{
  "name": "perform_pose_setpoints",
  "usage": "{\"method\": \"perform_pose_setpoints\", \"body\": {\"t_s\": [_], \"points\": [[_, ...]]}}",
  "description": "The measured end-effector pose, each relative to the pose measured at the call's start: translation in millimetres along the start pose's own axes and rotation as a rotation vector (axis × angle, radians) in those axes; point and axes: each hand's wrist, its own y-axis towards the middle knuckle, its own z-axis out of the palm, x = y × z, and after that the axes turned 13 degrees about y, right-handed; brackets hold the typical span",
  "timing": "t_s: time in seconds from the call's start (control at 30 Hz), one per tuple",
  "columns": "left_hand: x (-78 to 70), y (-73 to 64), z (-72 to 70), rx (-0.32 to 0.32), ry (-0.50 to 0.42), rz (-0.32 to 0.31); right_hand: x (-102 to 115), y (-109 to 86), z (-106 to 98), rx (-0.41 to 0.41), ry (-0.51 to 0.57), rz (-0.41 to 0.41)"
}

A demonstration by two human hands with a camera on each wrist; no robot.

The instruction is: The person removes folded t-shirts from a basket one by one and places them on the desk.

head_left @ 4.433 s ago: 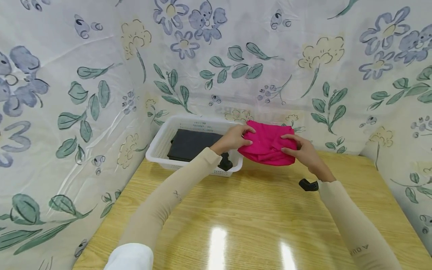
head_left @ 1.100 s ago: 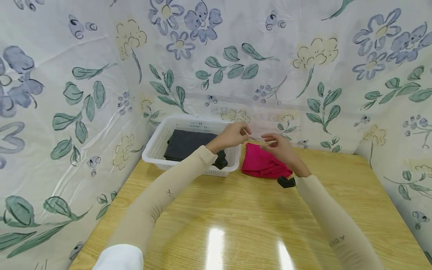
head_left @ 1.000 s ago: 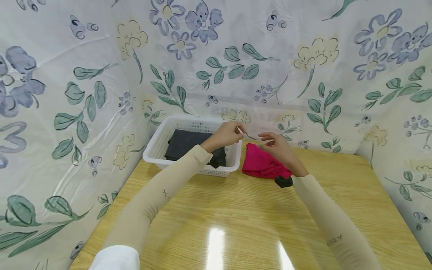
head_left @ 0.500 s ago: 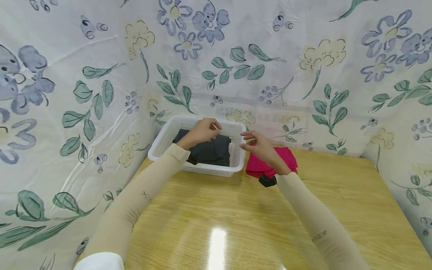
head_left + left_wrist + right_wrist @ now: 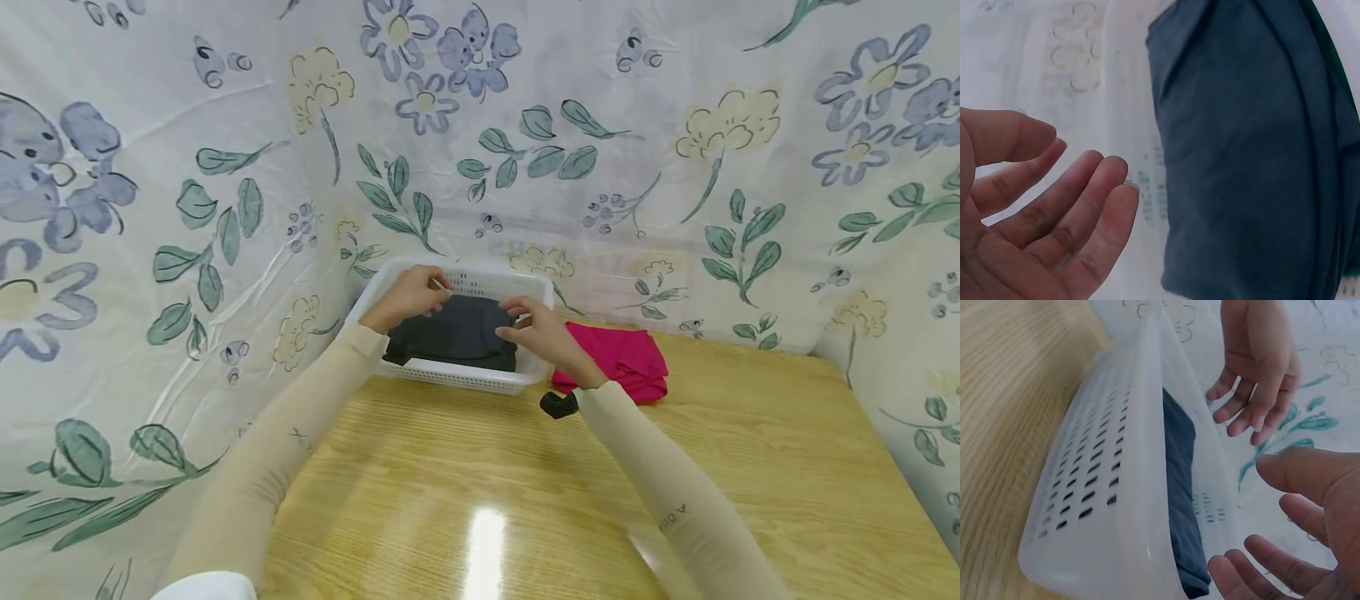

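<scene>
A white plastic basket (image 5: 457, 377) with slotted walls holds a dark folded cloth (image 5: 465, 329), dark blue-grey in the left wrist view. Over the basket's left part hovers my left hand (image 5: 411, 296), its fingers loosely bent and nothing in them. My right hand (image 5: 542, 333) hangs above the basket's right end, thumb and fingers apart and holding nothing. The right wrist view looks along the basket's side, with both hands above the rim. Beside the basket on the right, a bright pink folded cloth (image 5: 622, 362) lies on the table, partly behind my right wrist.
The basket stands at the back left of a wooden table (image 5: 585, 492), close to a floral-patterned sheet (image 5: 615, 167) hung behind and at the sides. A black device (image 5: 558, 405) is worn at my right wrist. Glare streaks the table's front.
Earlier both hands held the pink cloth up beside the basket; now it lies on the table, released. Both hands have since moved left, over the basket.
</scene>
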Motion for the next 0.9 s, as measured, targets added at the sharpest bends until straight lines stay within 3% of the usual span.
{"method": "perform_pose_setpoints", "body": {"t_s": [0.5,0.7,0.9], "points": [[31.8,-7.7,-15.2,0.023,0.038,-0.118,-2.1,12.7,19.4,-0.069,-0.079,0.031],[43.0,-9.7,-15.8,0.101,0.044,-0.173,-1.9,17.3,26.5,-0.094,-0.123,0.073],[46.4,-11.6,-17.3,0.169,0.076,-0.207,-0.8,21.0,31.0,-0.067,-0.075,0.184]]}}
